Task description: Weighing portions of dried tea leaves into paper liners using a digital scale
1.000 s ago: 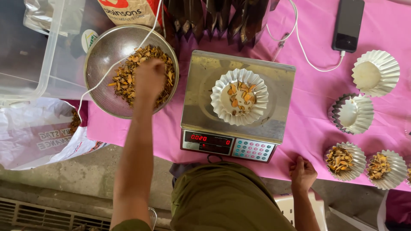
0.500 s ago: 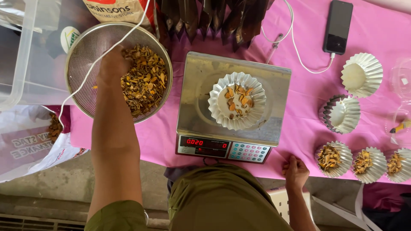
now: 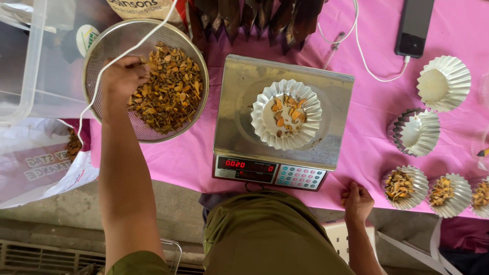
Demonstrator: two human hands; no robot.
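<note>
My left hand (image 3: 122, 77) reaches into a round metal sieve bowl (image 3: 97, 56) and is closed on a pinch of the dried brown-orange pieces (image 3: 170, 89) heaped inside. A digital scale (image 3: 239, 91) with a steel platform stands to the right of the bowl. On it sits a white fluted paper cup (image 3: 265, 125) with a few dried pieces (image 3: 287, 109) in it. My right hand (image 3: 357, 201) rests as a closed fist on the near edge of the pink tablecloth (image 3: 367, 142), holding nothing.
Two empty fluted cups (image 3: 443, 84) (image 3: 417, 132) and three filled ones (image 3: 405, 187) lie at the right. A phone (image 3: 415, 25) with a white cable (image 3: 361, 56) sits at the back. Dark pouches (image 3: 254, 15) hang behind the scale. A clear plastic bin (image 3: 28, 61) and a printed bag (image 3: 35, 163) are at the left.
My left hand has slid from the bowl's middle to its left side and closed on the dried pieces. My right fist stays at the table edge.
</note>
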